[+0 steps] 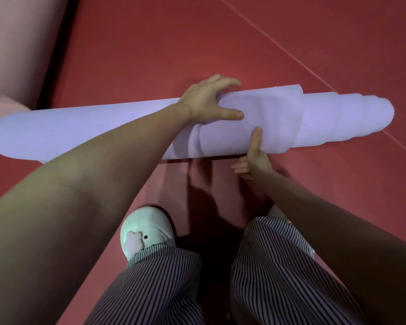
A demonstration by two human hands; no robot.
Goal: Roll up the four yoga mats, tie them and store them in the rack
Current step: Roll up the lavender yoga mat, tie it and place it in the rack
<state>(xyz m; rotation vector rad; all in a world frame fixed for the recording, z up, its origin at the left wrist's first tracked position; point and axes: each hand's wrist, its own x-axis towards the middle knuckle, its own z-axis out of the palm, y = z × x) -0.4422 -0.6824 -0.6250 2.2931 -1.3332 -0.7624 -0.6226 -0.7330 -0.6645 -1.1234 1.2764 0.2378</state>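
Lilac mat (80, 132): fully rolled, lying crosswise on the red floor (267, 43) just ahead of the person's feet. The roll isn't square. The right end has telescoped, with inner layers sticking out in steps past the outer wrap. The outer flap's edge sits on top toward the far side, loose, and nothing is tied round it.

Left hand (204, 102): spread on top of the roll near the middle. Its fingers (225, 82) bend over the far side onto the flap edge and the thumb lies flat on the near face, so it grips and pins the wrap.

Right hand (256, 160): at the near lower edge, thumb straight up against the roll. The other fingers (238, 167) are curled low by the floor; can't tell if they hook the underside or hold nothing.

No strap or tie in view, and no rack in view.

Pink mat (12, 43): upper left, well apart from the lilac one. It looks rolled, but it is cut by the frame, so I can't tell whether it's tied. The other two mats aren't visible.

Progress, my read: rolling of this mat is essentially done, but the stepped end likely wants squaring before tying. Tying and racking it are left. The overall count can't be confirmed from here.

Nearer in: a white shoe (148, 228) and striped trousers (162, 277), with the person bent over the roll.
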